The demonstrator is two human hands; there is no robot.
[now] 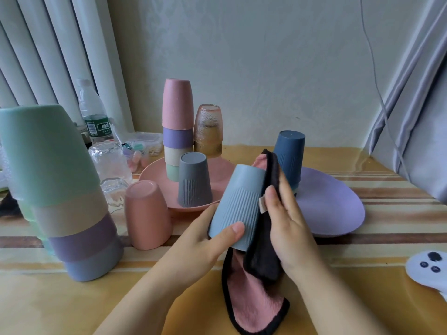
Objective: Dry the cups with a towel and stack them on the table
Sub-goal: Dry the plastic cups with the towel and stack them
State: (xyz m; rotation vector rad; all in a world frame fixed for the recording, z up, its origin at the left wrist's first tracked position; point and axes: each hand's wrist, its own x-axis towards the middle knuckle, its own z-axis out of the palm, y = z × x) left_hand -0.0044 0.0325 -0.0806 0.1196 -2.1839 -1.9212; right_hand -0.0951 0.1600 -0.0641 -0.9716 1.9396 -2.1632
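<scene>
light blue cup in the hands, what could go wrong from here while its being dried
1. The left hand grips the light blue cup only near its rim, tilted, while the right hand presses the towel on its side; it could slip out.
2. The tall leaning stack of cups stands close by the left arm; a bump might topple it.
3. The towel's hanging end could drag against the pink cup.

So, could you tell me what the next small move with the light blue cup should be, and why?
Probably keep rubbing the towel around the cup's side. The left hand grips the light blue cup near its rim, tilted, while the right hand presses the towel against only one side, so the rest likely still needs wiping before it joins the stack on the left.
</scene>
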